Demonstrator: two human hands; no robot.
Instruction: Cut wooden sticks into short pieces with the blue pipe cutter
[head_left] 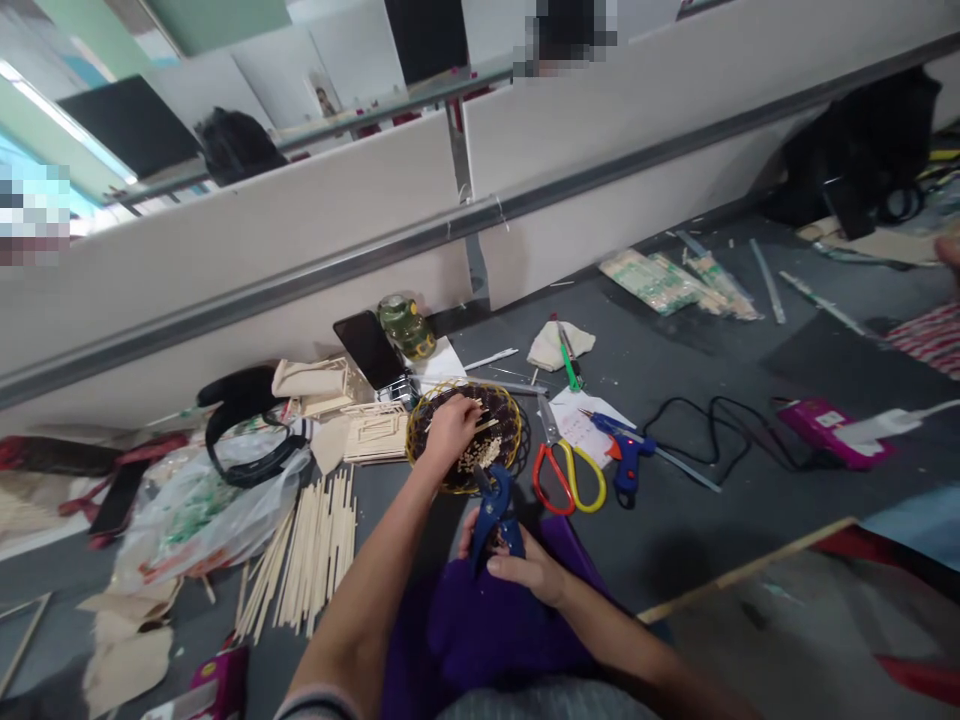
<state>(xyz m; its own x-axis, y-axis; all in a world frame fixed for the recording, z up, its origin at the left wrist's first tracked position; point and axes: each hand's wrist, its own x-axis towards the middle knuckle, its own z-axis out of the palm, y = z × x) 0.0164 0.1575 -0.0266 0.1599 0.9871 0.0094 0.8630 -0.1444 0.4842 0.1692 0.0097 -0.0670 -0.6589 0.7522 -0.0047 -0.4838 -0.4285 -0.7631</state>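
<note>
My left hand (452,430) reaches over a dark wicker basket (415,425) with a yellow rim. Its fingers are pinched together on a thin wooden stick (480,404), partly hidden by the fingers. Short cut bits of wood (480,455) lie in the basket below. Just in front of the basket, above my lap, my right hand (521,565) is wrapped around blue-handled hand pruners (491,510), their blade end pointing toward the basket.
Left of my arm lie many long wooden sticks (319,550) and a plastic bag (217,520). To the right are scissors (570,475), a blue glue gun (630,460) with its cord, and a green cutter knife (568,365). A phone (369,348) stands behind the basket.
</note>
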